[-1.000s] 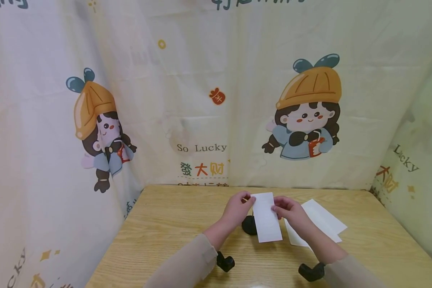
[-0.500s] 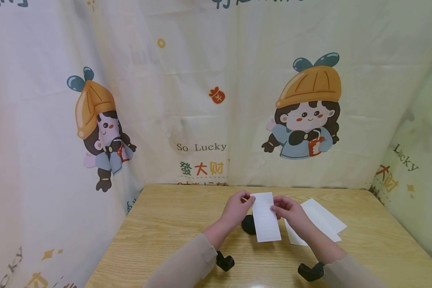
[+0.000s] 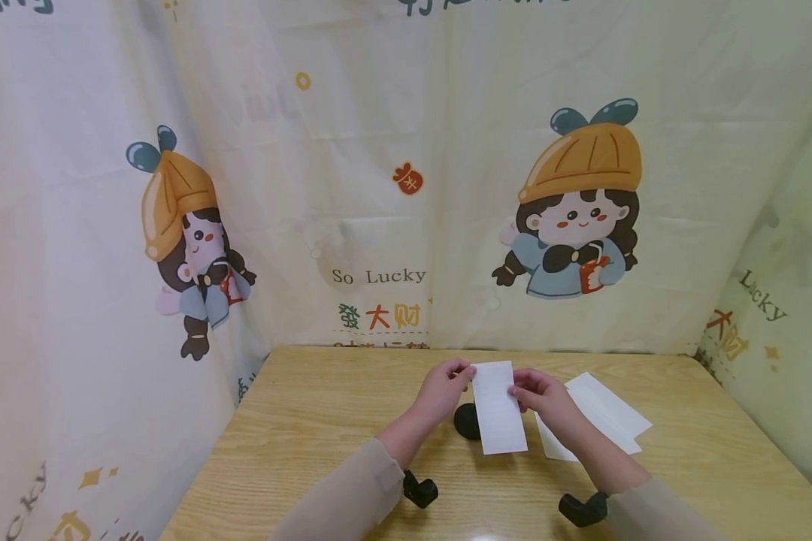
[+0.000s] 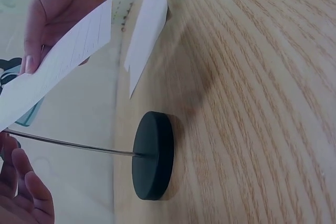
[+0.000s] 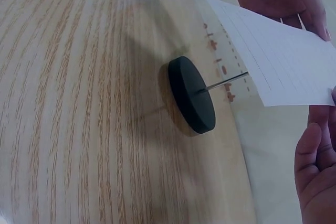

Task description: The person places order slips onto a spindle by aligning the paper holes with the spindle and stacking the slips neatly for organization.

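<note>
A white lined paper slip (image 3: 501, 409) is held tilted above the table, in front of a stand with a black round base (image 4: 152, 156) and a thin metal rod (image 4: 73, 144). The rod's top is hidden behind the paper. My right hand (image 3: 544, 394) pinches the slip's right edge, thumb on the near face. My left hand (image 3: 440, 391) is at the slip's upper left corner, with the thumb tip at its edge and the fingers curled near the rod's top (image 4: 26, 187). Whether the left fingers pinch the paper or the stand's top is hidden.
White paper sheets (image 3: 609, 413) lie overlapping on the wooden table (image 3: 311, 428), right of the stand and partly behind my right forearm. Printed curtains (image 3: 359, 188) rise along the back and sides. Black mounts (image 3: 583, 510) sit at both wrists.
My left hand has shifted slightly left, so its thumb overlaps the slip less. The slip has drifted very slightly left; my right hand has scarcely moved.
</note>
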### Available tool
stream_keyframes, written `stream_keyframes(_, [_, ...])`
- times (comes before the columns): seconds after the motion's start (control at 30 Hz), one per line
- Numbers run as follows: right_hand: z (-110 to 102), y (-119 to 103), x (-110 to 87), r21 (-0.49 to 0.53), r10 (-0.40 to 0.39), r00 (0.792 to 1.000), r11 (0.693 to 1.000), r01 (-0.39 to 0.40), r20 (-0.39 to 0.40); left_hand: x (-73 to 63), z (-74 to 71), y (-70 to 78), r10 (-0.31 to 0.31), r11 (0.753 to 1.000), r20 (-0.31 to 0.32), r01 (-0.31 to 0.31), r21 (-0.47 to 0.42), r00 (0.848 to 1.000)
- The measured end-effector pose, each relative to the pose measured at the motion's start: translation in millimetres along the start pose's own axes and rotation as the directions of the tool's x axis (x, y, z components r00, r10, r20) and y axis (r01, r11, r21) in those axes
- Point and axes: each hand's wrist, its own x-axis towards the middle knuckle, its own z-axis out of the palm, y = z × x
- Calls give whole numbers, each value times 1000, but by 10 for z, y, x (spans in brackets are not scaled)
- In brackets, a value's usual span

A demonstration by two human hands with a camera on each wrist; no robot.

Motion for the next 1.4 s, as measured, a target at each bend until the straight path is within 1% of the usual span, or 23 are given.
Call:
stream_keyframes(0.17, [2,40,18,23,0,1000,1000,0,21,-5,-4,16,-16,1000,-13,16,-12,1000])
stream_keyframes(0.2, [4,13,-2,28,-4,999,1000,3,32,-6,-3,12,-17,1000,-14,17,-17,1000])
stream_keyframes(0.3, [-4,31,-20,24,-14,998,1000,12,54,-3,7,-2,-16,999,-16,15,-34,1000])
stream_keyframes(0.4, [-11,54,-53,16,-5,998,1000,4,59,2,14,-14,-13,999,-21,13,-36,1000])
stream_keyframes(0.47, [-12,113,-55,10,8,998,1000,-9,58,5,12,-13,-16,999,-25,16,-29,1000])
stream_keyframes(0.6, [-10,166,-104,-5,29,996,1000,-29,80,1,4,-9,-17,1000,-31,16,-18,999])
stream_keyframes(0.83, [-68,213,-221,-74,3,981,997,11,192,-6,-4,7,-8,1000,-31,7,-11,999])
stream_keyframes(0.93, [-101,231,-248,-89,6,975,996,15,221,-7,-11,13,-4,1000,-38,4,-4,999])
stream_keyframes(1.03, [-121,259,-254,-106,6,968,994,21,250,-13,-14,23,-14,1000,-39,14,-5,999])
stream_keyframes(1.13, [-125,280,-252,-125,11,966,992,23,260,-15,-16,31,-19,1000,-36,19,-7,999])
stream_keyframes(1.4, [-101,278,-251,-153,40,971,988,-3,238,-17,-15,22,-6,1000,-32,6,-2,999])
